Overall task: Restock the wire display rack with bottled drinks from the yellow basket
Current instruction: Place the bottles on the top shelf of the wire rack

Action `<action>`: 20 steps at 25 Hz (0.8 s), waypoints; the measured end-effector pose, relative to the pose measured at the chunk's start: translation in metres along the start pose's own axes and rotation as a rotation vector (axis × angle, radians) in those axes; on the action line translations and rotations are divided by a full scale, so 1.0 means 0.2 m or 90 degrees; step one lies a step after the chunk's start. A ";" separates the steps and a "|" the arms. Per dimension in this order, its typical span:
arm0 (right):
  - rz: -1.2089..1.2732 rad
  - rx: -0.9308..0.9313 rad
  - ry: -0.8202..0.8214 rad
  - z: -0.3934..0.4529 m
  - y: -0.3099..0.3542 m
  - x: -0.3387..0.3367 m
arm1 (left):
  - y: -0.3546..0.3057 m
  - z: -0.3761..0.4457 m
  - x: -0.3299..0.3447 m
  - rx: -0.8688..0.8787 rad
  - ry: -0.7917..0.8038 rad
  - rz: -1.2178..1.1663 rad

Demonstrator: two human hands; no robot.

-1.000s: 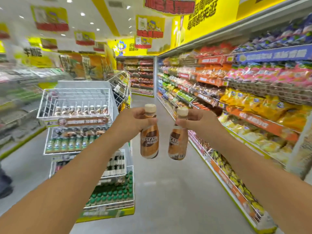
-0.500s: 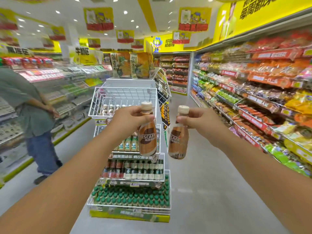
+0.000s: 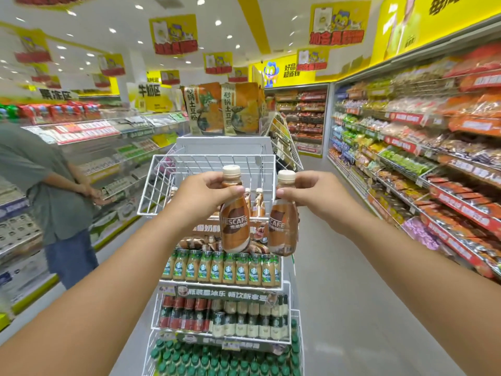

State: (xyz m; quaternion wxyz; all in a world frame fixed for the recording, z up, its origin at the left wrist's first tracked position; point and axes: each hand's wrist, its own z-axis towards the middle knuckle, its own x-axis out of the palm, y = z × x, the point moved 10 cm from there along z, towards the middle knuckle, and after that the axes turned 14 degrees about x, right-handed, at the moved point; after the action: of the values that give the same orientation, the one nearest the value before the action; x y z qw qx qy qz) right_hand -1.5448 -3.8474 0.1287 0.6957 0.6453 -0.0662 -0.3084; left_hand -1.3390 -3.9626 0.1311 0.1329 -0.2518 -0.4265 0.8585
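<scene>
Here, in the head view, the left hand (image 3: 202, 195) and right hand (image 3: 315, 195) each have fingers clamped round the neck of an upright brown bottle, the left bottle (image 3: 234, 222) reading "NESCAFE", the right bottle (image 3: 283, 226) "SCAFE". Both hang cap-up, long axes vertical, before the white wire rack (image 3: 217, 169), whose lower tiers hold Starbucks bottles (image 3: 221, 270). Around them is a yellow-trimmed shop aisle with snack shelves (image 3: 423, 164) on the right and a person (image 3: 51, 196) standing left.

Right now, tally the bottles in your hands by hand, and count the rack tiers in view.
Nescafé bottle in the left hand: 1
Nescafé bottle in the right hand: 1
Total bottles held: 2
Wire display rack tiers in view: 4
</scene>
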 end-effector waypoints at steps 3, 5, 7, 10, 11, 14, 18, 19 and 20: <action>0.003 0.000 0.011 0.32 -0.03 0.01 | 0.14 0.27 -0.01 -0.004 -0.013 0.008; 0.006 0.005 0.004 0.50 -0.05 0.02 | 0.25 0.42 0.00 -0.016 -0.015 0.004; 0.000 0.011 -0.002 0.66 -0.09 0.04 | 0.36 0.55 0.02 -0.029 -0.007 -0.002; -0.007 0.020 -0.008 0.87 -0.14 0.10 | 0.53 0.74 0.03 -0.033 0.007 -0.006; -0.016 0.023 -0.011 0.94 -0.17 0.13 | 0.59 0.80 0.03 -0.033 0.012 -0.010; -0.030 0.051 -0.017 1.13 -0.24 0.24 | 0.77 0.95 0.02 -0.039 0.032 -0.016; -0.038 0.085 -0.051 1.39 -0.34 0.38 | 1.06 1.13 0.01 -0.054 0.081 -0.038; -0.037 0.100 -0.058 1.45 -0.37 0.40 | 1.13 1.19 0.00 -0.059 0.092 -0.037; -0.040 0.117 -0.063 1.50 -0.41 0.43 | 1.19 1.23 0.00 -0.062 0.102 -0.033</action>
State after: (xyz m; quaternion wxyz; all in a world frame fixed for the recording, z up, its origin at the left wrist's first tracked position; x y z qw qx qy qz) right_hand -1.6512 -4.1477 0.0733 0.6195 0.6922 -0.1079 -0.3543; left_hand -1.4768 -4.2697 0.0663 0.1765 -0.3149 -0.4617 0.8102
